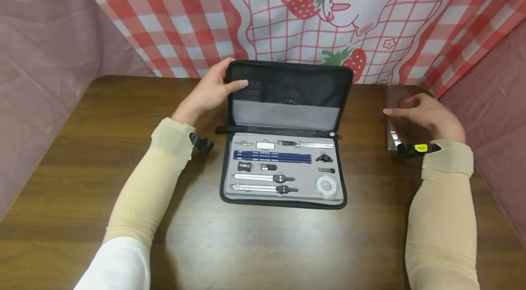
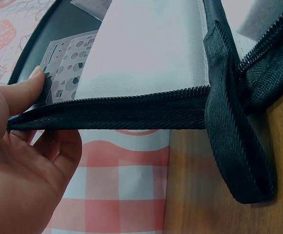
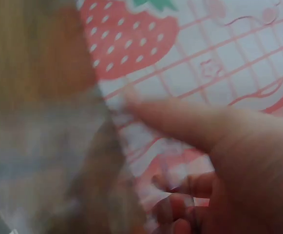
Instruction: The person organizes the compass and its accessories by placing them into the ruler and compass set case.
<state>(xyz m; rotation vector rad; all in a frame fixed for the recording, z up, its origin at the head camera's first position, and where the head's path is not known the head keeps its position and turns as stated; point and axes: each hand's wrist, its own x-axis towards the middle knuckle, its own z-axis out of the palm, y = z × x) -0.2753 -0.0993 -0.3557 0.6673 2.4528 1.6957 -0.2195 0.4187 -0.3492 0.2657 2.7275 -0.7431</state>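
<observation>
A black zippered drawing-instrument case (image 1: 287, 131) lies unfolded on the table, its lid tilted up. My left hand (image 1: 211, 89) grips the lid's upper left corner, thumb inside and fingers behind. In the left wrist view, a clear stencil template (image 2: 68, 66) sits in the lid pocket beside the thumb. The grey tray holds two compasses (image 1: 263, 189), blue pencils (image 1: 272, 157), a sharpener (image 1: 244, 166), a white eraser (image 1: 265, 145) and a round disc (image 1: 326, 186). At the right, my right hand (image 1: 431, 114) holds a clear plastic sleeve (image 1: 393, 137), its fingers partly visible through the plastic.
The brown wooden table (image 1: 287, 244) runs around the case. Behind it hangs a red-and-white checked cloth (image 1: 185, 16) with strawberry prints. Pink cloth (image 1: 41, 20) covers both sides. A black zipper-end strap (image 2: 241, 156) juts out from the case's left side.
</observation>
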